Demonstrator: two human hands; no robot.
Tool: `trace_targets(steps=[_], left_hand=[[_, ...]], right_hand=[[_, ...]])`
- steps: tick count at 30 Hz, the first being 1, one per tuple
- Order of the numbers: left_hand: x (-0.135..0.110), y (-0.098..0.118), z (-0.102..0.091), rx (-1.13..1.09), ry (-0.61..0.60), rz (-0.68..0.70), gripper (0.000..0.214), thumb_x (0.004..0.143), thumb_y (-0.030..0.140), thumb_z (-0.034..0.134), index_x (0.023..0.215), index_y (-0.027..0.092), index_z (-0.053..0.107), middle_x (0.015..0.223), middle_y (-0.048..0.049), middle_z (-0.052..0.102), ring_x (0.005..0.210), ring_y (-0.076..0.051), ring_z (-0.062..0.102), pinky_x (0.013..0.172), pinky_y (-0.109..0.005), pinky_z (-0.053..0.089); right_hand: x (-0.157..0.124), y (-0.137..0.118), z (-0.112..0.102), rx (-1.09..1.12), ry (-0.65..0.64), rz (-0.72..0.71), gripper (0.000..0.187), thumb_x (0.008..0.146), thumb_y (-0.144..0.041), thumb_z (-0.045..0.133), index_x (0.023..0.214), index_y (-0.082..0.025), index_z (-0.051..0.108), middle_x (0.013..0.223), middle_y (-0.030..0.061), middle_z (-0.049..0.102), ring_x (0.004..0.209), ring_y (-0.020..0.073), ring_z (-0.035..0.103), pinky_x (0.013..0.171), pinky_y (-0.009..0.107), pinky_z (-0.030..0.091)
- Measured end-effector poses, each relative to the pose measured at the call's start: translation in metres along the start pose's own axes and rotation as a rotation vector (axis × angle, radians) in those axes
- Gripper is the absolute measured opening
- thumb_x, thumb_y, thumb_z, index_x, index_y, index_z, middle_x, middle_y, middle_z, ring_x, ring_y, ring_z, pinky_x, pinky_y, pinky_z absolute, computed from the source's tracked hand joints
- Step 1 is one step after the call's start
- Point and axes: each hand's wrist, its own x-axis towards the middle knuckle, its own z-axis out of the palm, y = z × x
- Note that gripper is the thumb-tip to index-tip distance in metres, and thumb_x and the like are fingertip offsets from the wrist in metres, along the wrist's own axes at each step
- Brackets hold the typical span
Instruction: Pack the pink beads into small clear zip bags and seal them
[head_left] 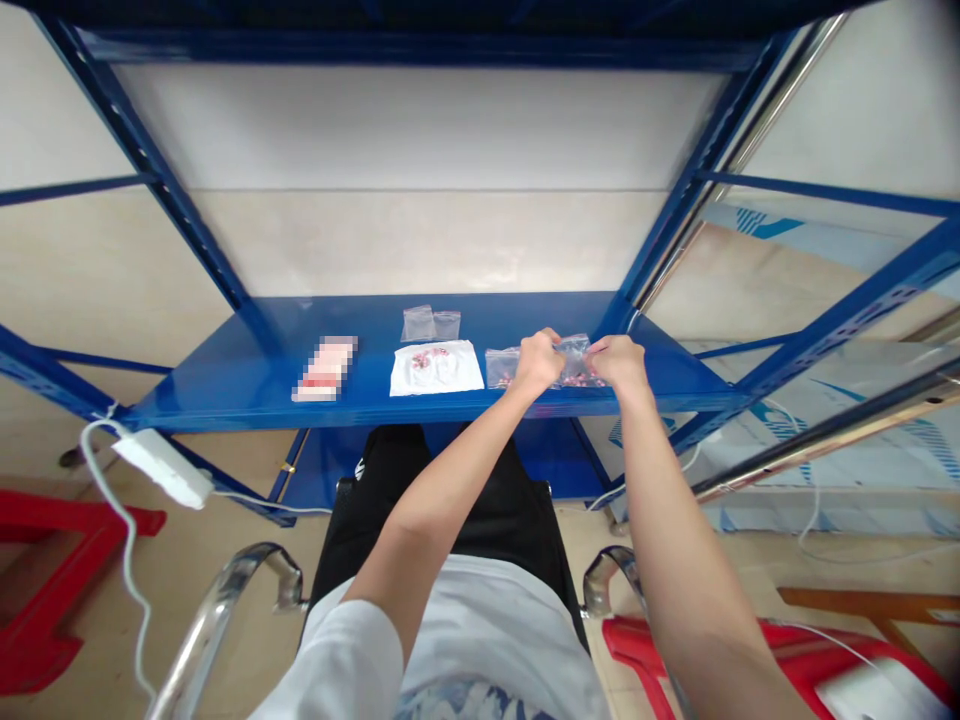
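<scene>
On my remote feed, the clear zip bag (pixel 576 352) of pinkish bead-like pieces (pixel 577 380) lies between left hand (pixel 542 361) and right hand (pixel 618 360), fingers of both pinching its opposite sides, neither nearer.

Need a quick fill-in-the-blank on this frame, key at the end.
1. The shelf is painted ____.
2. Exactly ____ clear bags lie just beyond the white sheet.
3. The held bag, between the left hand and right hand, is to the ____ of that sheet.

Missing words: blue; two; right
</scene>
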Motion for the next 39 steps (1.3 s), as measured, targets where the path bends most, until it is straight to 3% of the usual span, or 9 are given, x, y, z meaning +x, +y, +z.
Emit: trace_targets(steps=[4, 8, 13, 18, 21, 24, 27, 31, 39], left_hand=[[-0.002, 0.001, 0.0, 0.088, -0.018, 0.035, 0.034, 0.088, 0.006, 0.065, 0.119, 0.013, 0.078, 0.114, -0.0169, 0.083, 0.112, -0.027, 0.077, 0.103, -0.033, 0.056], [-0.01, 0.003, -0.012, 0.037, -0.001, 0.042, 0.021, 0.09, 0.014, 0.067, 0.106, 0.016, 0.081, 0.103, -0.0139, 0.084, 0.103, -0.026, 0.079, 0.1, -0.034, 0.058], [-0.037, -0.016, -0.06, -0.104, 0.093, 0.002, 0.017, 0.096, 0.021, 0.063, 0.096, 0.021, 0.08, 0.075, -0.0039, 0.079, 0.076, -0.021, 0.079, 0.085, -0.03, 0.059], [-0.061, -0.071, -0.151, -0.06, 0.306, -0.124, 0.018, 0.096, 0.021, 0.063, 0.099, 0.019, 0.081, 0.078, -0.004, 0.08, 0.068, -0.019, 0.078, 0.075, -0.026, 0.057], [-0.05, -0.106, -0.203, 0.071, 0.375, -0.234, 0.021, 0.096, 0.018, 0.064, 0.105, 0.016, 0.083, 0.087, -0.0078, 0.083, 0.082, -0.022, 0.081, 0.081, -0.027, 0.057], [-0.026, -0.132, -0.232, 0.231, 0.337, -0.375, 0.028, 0.096, 0.02, 0.067, 0.119, 0.014, 0.08, 0.097, -0.0126, 0.084, 0.095, -0.023, 0.08, 0.089, -0.027, 0.057], [-0.008, -0.148, -0.237, 0.296, 0.326, -0.433, 0.034, 0.094, 0.025, 0.073, 0.124, 0.011, 0.078, 0.118, -0.0205, 0.082, 0.111, -0.027, 0.078, 0.098, -0.031, 0.055], [-0.001, -0.154, -0.228, 0.325, 0.304, -0.475, 0.032, 0.094, 0.027, 0.074, 0.122, 0.013, 0.078, 0.132, -0.0238, 0.076, 0.124, -0.033, 0.073, 0.103, -0.038, 0.054], [-0.005, -0.139, -0.218, 0.333, 0.348, -0.468, 0.027, 0.095, 0.024, 0.069, 0.12, 0.016, 0.077, 0.144, -0.0242, 0.066, 0.127, -0.035, 0.071, 0.106, -0.042, 0.054]], right_hand=[[-0.006, 0.002, 0.002, -0.105, 0.004, 0.06, 0.025, 0.082, -0.02, 0.08, 0.106, -0.012, 0.084, 0.099, 0.0193, 0.083, 0.099, 0.033, 0.081, 0.092, 0.038, 0.063], [-0.009, 0.008, -0.002, -0.191, 0.052, 0.021, 0.047, 0.088, -0.031, 0.081, 0.131, -0.011, 0.076, 0.115, 0.0218, 0.081, 0.108, 0.0323, 0.08, 0.096, 0.038, 0.062], [-0.012, -0.004, -0.007, -0.102, 0.088, -0.077, 0.042, 0.091, -0.032, 0.077, 0.128, -0.013, 0.076, 0.107, 0.0189, 0.082, 0.104, 0.0325, 0.079, 0.098, 0.041, 0.06], [-0.031, -0.077, 0.015, 0.176, 0.033, -0.284, 0.021, 0.094, -0.027, 0.071, 0.112, -0.019, 0.08, 0.103, 0.0107, 0.084, 0.1, 0.0265, 0.079, 0.101, 0.039, 0.058], [-0.037, -0.144, 0.047, 0.339, -0.147, -0.393, 0.022, 0.094, -0.024, 0.072, 0.114, -0.019, 0.079, 0.107, 0.0092, 0.084, 0.104, 0.0245, 0.079, 0.099, 0.036, 0.058], [-0.032, -0.203, 0.085, 0.326, -0.304, -0.383, 0.026, 0.093, -0.019, 0.073, 0.119, -0.016, 0.078, 0.116, 0.0113, 0.083, 0.106, 0.0242, 0.078, 0.099, 0.034, 0.058], [-0.021, -0.236, 0.121, 0.231, -0.332, -0.347, 0.027, 0.088, -0.013, 0.076, 0.115, -0.013, 0.078, 0.124, 0.0137, 0.081, 0.116, 0.0259, 0.075, 0.106, 0.035, 0.054], [-0.012, -0.248, 0.152, 0.216, -0.328, -0.33, 0.032, 0.085, -0.014, 0.078, 0.116, -0.011, 0.076, 0.132, 0.0163, 0.077, 0.125, 0.0273, 0.07, 0.108, 0.035, 0.052], [-0.011, -0.264, 0.153, 0.264, -0.313, -0.299, 0.038, 0.078, -0.003, 0.07, 0.114, -0.012, 0.076, 0.129, 0.0156, 0.077, 0.122, 0.0285, 0.071, 0.107, 0.036, 0.053]])
